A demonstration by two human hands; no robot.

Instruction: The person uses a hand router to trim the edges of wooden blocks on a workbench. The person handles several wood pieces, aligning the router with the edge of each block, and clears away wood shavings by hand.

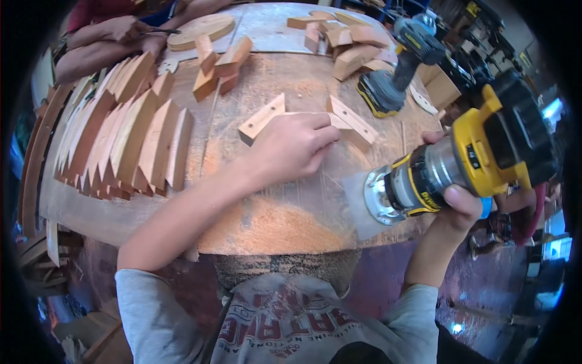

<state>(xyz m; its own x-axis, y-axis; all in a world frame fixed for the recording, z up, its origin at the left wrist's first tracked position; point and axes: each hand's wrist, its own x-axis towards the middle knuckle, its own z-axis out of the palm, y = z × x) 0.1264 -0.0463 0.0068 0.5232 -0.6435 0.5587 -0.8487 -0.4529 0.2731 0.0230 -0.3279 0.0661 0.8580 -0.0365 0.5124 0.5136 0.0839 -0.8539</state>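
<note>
My left hand (297, 142), fingers curled, rests over the middle of an angled wooden piece (264, 119) on the table. Its two slanting arms show on either side of the hand, each with dark holes; the hand hides the middle, so I cannot tell how the parts join. My right hand (459, 203) is wrapped round the body of a yellow and black trim router (424, 176). The router is tilted, its clear base plate (357, 209) facing left, close to the table's right front part and apart from the wooden piece.
Rows of cut wooden blocks (121, 133) stand at the left. More blocks lie in piles (221, 64) at the back. A cordless drill (400, 67) stands at the back right. Sawdust (279, 224) covers the near edge. Another person's hand (124, 29) is at the far left.
</note>
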